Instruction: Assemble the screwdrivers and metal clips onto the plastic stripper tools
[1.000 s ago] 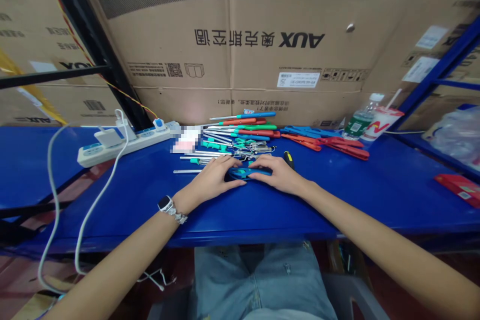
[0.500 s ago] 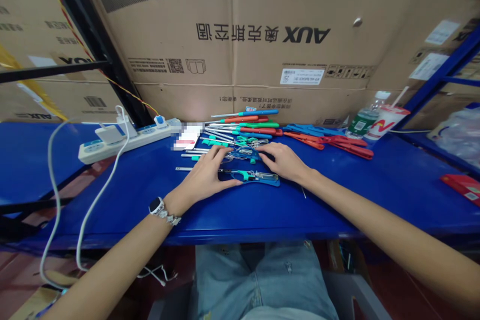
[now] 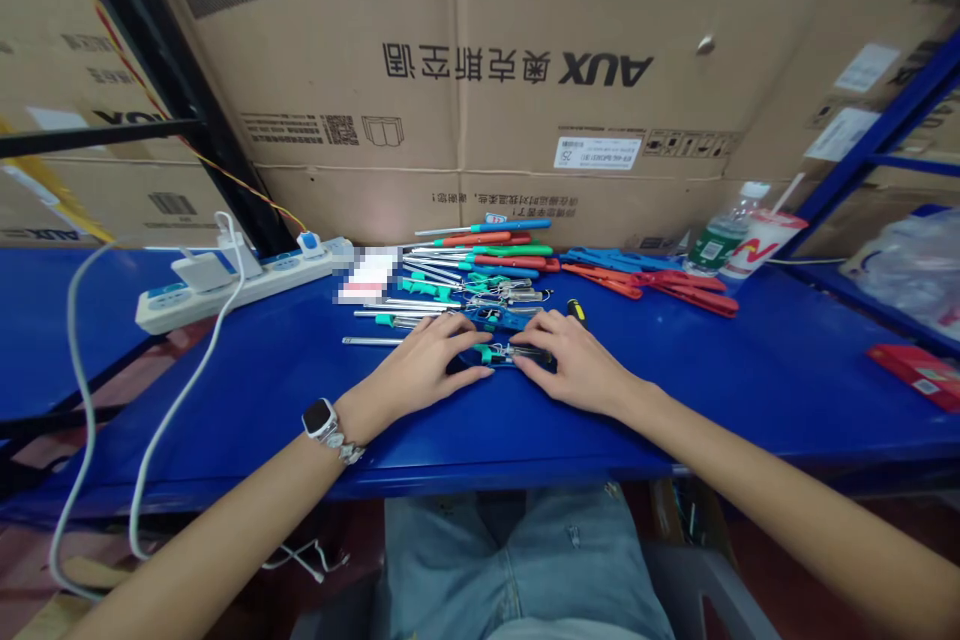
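Observation:
An opened long-nosed lighter (image 3: 487,353) lies nearest me on the blue table, showing a green trigger, a clear fuel tank and a thin metal barrel pointing left. My left hand (image 3: 424,370) curls round its left part, thumb in front and fingers behind. My right hand (image 3: 574,360) grips its tank end between thumb and fingers; the palm side is hidden. Just behind my fingertips lies a blue lighter shell (image 3: 504,320). More opened lighters (image 3: 442,288) lie beyond, and past them are several closed lighters (image 3: 510,250) in blue, red and green.
Blue and red lighter shell halves (image 3: 686,292) are piled at right, with a yellow-and-black piece (image 3: 575,309) nearer my right hand. A green-labelled bottle (image 3: 712,245) and a paper cup (image 3: 765,240) stand behind. A power strip (image 3: 176,305) sits left; a large carton (image 3: 510,120) walls the back.
My right hand has come nearer me, from the blue shell to the front lighter, uncovering the yellow-and-black piece. My left hand has shifted slightly toward it. The view has turned a little.

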Tool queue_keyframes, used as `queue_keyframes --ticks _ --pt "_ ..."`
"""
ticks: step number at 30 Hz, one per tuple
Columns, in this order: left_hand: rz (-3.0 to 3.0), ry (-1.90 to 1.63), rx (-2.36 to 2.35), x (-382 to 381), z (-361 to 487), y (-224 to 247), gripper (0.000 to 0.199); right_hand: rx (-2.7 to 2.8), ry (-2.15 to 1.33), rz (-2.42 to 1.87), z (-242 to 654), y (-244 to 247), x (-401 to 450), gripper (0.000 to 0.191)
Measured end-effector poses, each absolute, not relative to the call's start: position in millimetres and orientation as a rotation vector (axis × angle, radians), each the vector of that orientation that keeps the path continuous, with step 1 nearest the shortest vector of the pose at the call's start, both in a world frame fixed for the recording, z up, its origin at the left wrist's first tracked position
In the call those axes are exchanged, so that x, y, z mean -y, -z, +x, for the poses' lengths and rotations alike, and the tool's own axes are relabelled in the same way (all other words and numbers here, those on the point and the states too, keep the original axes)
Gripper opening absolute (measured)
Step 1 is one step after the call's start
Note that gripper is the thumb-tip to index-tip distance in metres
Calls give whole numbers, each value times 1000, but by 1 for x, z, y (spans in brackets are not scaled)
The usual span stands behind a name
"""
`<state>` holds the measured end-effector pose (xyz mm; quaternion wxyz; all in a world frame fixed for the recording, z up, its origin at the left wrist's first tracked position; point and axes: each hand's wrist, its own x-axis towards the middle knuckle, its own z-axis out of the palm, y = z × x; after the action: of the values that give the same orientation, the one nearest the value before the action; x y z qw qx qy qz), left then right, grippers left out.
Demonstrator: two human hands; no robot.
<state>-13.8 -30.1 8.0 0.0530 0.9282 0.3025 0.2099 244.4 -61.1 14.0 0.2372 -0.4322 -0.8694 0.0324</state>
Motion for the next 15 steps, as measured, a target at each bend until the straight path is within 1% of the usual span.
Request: queue_keyframes --ticks 3,10,15 --pt "2831 -607 -895 29 -10 -7 42 2437 -73 -1152 248 -10 65 30" --pt "2823 -523 -823 23 -4 -13 39 2540 148 -1176 249 -12 61 35" --pt "2828 -590 -804 23 -4 -10 36 2552 198 -1190 249 -11 62 36"
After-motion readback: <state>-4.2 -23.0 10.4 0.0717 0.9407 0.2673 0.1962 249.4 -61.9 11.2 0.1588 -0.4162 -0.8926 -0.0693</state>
